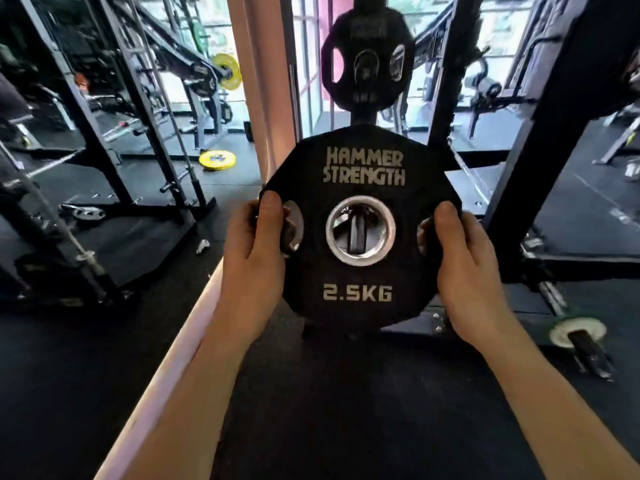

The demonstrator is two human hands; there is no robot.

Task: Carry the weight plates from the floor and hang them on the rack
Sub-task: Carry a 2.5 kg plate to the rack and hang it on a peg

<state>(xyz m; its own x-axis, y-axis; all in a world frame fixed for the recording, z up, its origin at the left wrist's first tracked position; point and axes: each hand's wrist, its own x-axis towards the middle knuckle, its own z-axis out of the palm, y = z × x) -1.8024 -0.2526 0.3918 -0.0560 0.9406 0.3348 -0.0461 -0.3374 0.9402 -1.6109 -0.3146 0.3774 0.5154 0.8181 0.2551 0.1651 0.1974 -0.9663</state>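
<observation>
Setting: gym interior, black rubber mat floor [311, 410], daylight through tall windows behind; a pale pink pillar [258, 81] rises left of centre and a pale pink ledge [166, 358] runs diagonally across the lower left.

Item: black many-sided rubber weight plate [360, 271] with a steel-ringed centre hole and two side grip slots, held upright and face-on, off the floor, in front of the black steel rack [446, 74]. Lettering, pale and raised: "HAMMER STRENGTH" above the hole, "2.5KG" below.

Hold: left hand [256, 258] clamped on the left edge, thumb on the face, fingers through the slot; right hand [464, 261] clamped likewise on the right edge.

On rack: larger black slotted weight plate [369, 69] hanging directly beyond, lettering blurred.

Surroundings: yellow disc plate [217, 160] lying on the floor at left; second yellow plate [227, 71] on a bar end higher up; black squat frames [104, 109] at left; white-collared bar end [578, 336] low at right
</observation>
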